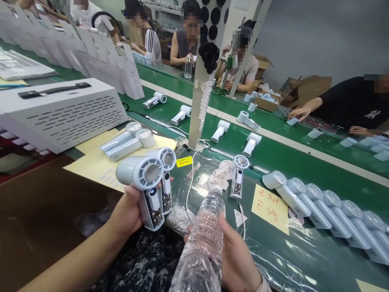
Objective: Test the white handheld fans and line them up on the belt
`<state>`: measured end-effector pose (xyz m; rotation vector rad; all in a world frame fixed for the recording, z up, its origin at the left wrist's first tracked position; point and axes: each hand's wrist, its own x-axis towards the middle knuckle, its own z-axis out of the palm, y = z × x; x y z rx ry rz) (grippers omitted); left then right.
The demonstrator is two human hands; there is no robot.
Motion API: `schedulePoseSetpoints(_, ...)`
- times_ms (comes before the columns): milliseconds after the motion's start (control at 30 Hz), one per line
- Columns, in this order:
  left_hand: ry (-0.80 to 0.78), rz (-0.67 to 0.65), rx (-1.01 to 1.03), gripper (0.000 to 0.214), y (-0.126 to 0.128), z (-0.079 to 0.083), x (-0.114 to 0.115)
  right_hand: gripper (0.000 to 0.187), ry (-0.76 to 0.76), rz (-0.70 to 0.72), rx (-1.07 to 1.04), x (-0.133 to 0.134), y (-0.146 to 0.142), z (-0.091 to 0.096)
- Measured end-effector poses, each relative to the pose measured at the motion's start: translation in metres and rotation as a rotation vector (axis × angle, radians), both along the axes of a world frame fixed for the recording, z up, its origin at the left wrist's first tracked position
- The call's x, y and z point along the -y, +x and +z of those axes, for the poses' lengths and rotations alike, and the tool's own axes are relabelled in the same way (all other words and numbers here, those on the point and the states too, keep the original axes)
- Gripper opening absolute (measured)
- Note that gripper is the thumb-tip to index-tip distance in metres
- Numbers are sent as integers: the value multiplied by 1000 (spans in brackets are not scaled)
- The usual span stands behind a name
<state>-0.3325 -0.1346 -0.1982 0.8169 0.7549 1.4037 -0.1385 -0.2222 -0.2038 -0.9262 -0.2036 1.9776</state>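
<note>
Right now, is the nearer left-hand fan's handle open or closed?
Open: the nearer fan in the left hand shows its bare circuit board along the handle.

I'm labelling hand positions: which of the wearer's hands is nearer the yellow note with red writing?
Right. The right hand, gripping the clear bottle, is on the near side of the note, to its left. The left hand, holding two fans, is farther left.
</note>
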Motion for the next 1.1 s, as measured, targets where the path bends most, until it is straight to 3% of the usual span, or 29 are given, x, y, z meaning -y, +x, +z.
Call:
schedulePoseSetpoints(133, -28, 29, -38, 63, -12, 0, 3, 51, 28, 67, 31, -3, 4, -4)
schedulePoseSetpoints(233, -72, 9, -41, 64, -24, -3, 5, 52, 115, 101, 201, -23, 8, 7)
schedulePoseSetpoints(367, -108, 4, 6, 63, -35, -10, 11, 43, 541, -6, 836, -85, 7, 35)
schedulePoseSetpoints(467, -102, 0, 41, 62, -44, -16, 17, 50, 701, -138, 1090, -139, -9, 50)
schedulePoseSetpoints(567, -82, -37, 53, 59, -53, -22, 24, 64, 785, -180, 1223, -181, -36, 47)
schedulePoseSetpoints(700, -93, 1, 32, 57, -58, -21, 28, 67, 856, -164, 1366, -207, -68, 28)
schedulePoseSetpoints(800, -141, 79, 23, 58, -59, -18, 27, 66, 911, -133, 1454, -209, -66, 19)
schedulePoseSetpoints(867, -180, 102, 40, 61, -60, -19, 24, 61, 981, -77, 1521, -202, -47, 21)
schedulePoseSetpoints(1000, -209, 74, 111, 62, -61, -29, 15, 24, 998, -54, 1772, -161, 17, 25)
schedulePoseSetpoints(1100, -176, -43, 177, 60, -51, -35, 6, 14, 924, -101, 1968, -124, 52, 11)
